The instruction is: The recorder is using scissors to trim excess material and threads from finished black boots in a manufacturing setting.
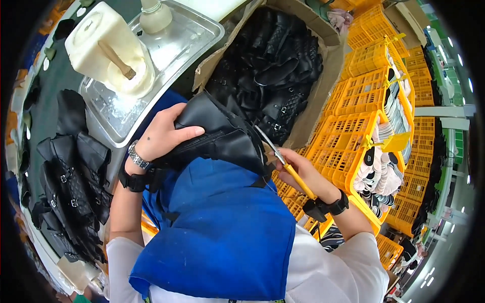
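Gripping a black leather boot upper [222, 136] over the blue apron [222, 227], the left hand [161, 134] has its fingers clamped across the top of the piece, thumb underneath. The right hand [303, 174] has its fingers closed round a yellow-handled tool [285, 164]; its metal blade meets the upper's right edge. Judged from this, the step in hand is trimming or cleaning that edge. The next move calls for a steady left-hand hold and a controlled stroke along the edge, away from the holding fingers. Further out, finished black uppers [70, 177] lie on the worktop [48, 101] at left, beside a metal tray [177, 45] carrying a white container [108, 50]. Beyond, a cardboard box [323, 76] holds more black pieces, with yellow crates [364, 101] behind.
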Demonstrator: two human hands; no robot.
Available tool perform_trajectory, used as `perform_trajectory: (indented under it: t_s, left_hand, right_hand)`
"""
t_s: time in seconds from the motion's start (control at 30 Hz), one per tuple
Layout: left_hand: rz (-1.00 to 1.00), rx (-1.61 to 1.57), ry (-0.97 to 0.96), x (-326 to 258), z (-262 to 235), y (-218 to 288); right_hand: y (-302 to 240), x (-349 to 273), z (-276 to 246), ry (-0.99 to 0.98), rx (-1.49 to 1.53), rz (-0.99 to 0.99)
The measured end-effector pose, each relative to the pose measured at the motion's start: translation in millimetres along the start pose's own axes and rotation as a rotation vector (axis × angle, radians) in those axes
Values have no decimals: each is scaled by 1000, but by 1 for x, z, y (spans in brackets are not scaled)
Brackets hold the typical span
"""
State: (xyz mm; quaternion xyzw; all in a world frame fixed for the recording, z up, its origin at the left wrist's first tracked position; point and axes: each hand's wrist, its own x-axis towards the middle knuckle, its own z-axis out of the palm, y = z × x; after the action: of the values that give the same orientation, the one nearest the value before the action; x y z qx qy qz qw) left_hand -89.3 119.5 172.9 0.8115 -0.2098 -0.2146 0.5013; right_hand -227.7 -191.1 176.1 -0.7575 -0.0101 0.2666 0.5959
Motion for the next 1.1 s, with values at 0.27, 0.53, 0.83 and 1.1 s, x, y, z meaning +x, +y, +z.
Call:
perform_trajectory:
  t_s: [0.27, 0.53, 0.83, 1.1]
  left_hand:
    - [-57, 24, -88, 1, 2, 5]
    - [70, 31, -39, 3, 8, -1]
    - [-29, 50, -128, 7, 6, 9]
    - [-8, 15, -134, 10, 6, 7]
  right_hand:
    - [1, 5, 11, -18, -73, -63]
    - [1, 7, 17, -63, 191, 42]
    - [10, 5, 19, -34, 112, -21]
    - [-4, 5, 21, -41, 156, 61]
